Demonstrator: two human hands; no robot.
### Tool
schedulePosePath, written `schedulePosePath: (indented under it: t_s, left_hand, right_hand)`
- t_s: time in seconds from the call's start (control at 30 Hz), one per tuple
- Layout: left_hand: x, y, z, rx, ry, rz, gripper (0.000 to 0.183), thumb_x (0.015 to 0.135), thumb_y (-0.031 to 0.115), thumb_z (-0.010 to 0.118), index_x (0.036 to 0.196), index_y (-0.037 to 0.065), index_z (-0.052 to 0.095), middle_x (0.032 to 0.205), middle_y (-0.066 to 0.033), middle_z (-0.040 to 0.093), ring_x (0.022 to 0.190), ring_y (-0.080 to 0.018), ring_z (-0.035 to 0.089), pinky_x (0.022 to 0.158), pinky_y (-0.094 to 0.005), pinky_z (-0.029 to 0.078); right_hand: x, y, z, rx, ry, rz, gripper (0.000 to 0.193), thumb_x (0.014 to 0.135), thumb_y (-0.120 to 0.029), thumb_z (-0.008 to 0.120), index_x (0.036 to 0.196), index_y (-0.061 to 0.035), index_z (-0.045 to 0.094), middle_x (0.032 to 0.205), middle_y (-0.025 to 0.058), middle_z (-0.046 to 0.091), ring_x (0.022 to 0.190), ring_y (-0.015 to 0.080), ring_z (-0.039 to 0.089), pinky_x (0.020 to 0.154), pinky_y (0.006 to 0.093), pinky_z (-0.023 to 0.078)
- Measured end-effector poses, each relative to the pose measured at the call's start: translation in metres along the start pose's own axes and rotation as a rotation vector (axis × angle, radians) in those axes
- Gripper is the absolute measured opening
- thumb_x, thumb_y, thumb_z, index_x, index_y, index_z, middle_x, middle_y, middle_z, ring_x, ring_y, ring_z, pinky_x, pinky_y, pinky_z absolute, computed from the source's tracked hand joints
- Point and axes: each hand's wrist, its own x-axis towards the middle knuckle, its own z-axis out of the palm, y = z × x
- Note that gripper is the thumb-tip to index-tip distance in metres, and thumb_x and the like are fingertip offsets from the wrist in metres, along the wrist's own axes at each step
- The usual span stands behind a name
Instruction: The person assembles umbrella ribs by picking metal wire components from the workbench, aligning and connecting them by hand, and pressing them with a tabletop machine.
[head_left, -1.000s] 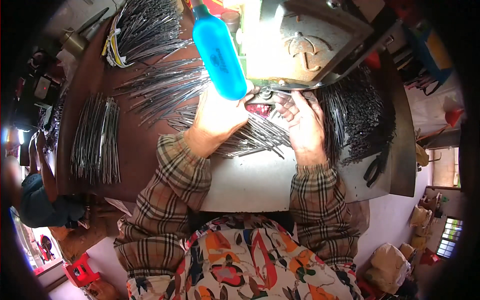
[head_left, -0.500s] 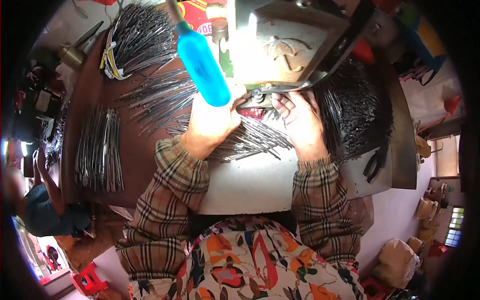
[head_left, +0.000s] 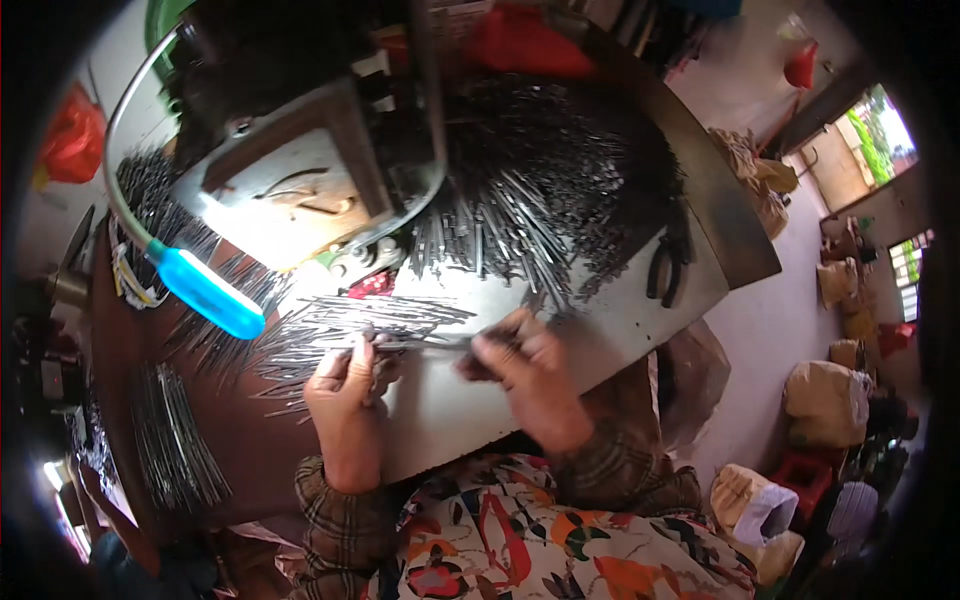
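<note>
Low over the table's pale metal plate, my left hand (head_left: 347, 400) is closed, thumb and fingers pinching a thin metal rod (head_left: 428, 346) that looks like an umbrella rib. It runs sideways to my right hand (head_left: 535, 385), whose curled fingers, slightly blurred, close around its other end. Just beyond my left hand lies a loose layer of similar rods (head_left: 330, 322). A machine with a pale metal face (head_left: 290, 205) stands behind them, and neither hand touches it. A red patterned piece (head_left: 372, 285) shows at its foot.
A large dark heap of rods (head_left: 560, 180) covers the far right of the table. Beside it lies a black-handled hand tool (head_left: 668, 268). A blue-cased lamp (head_left: 210, 292) hangs low at left on a bent neck. Another rod bundle (head_left: 180, 440) lies at the left edge.
My view has swung to the right. Both hands have come away from the machine toward me, and a thin metal rod now stretches between them.
</note>
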Motion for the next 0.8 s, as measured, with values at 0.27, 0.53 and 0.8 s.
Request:
schedulePosePath:
  t_s: [0.27, 0.53, 0.8]
  left_hand:
    - [0.016, -0.01, 0.004, -0.592, -0.041, 0.089, 0.015, 0.1, 0.012, 0.053, 0.11, 0.001, 0.053, 0.096, -0.0064, 0.059, 0.09, -0.016, 0.06, 0.087, -0.0336, 0.051]
    - [0.02, -0.013, 0.021, -0.525, 0.07, 0.093, 0.016, 0.099, 0.009, 0.054, 0.112, -0.001, 0.057, 0.095, -0.0048, 0.059, 0.087, -0.0141, 0.06, 0.084, -0.031, 0.053]
    - [0.017, 0.001, 0.028, -0.359, 0.144, 0.296, 0.036, 0.092, 0.002, 0.062, 0.126, -0.005, 0.052, 0.095, -0.0089, 0.064, 0.076, -0.0154, 0.065, 0.07, -0.0291, 0.057]
  right_hand:
    - [-0.001, -0.041, -0.068, -0.994, 0.174, -0.329, 0.018, 0.086, -0.01, 0.069, 0.102, -0.0064, 0.064, 0.099, 0.0074, 0.066, 0.093, 0.0139, 0.064, 0.074, 0.0286, 0.053]
    - [0.03, -0.078, -0.136, -1.597, -0.05, -0.803, 0.018, 0.081, -0.008, 0.067, 0.098, -0.0067, 0.065, 0.094, 0.0084, 0.061, 0.089, 0.0288, 0.06, 0.075, 0.0374, 0.051]
    - [0.028, -0.089, -0.145, -1.886, -0.465, -0.983, 0.028, 0.08, -0.011, 0.063, 0.107, -0.0043, 0.064, 0.104, 0.0061, 0.062, 0.098, 0.0248, 0.061, 0.074, 0.0328, 0.053]
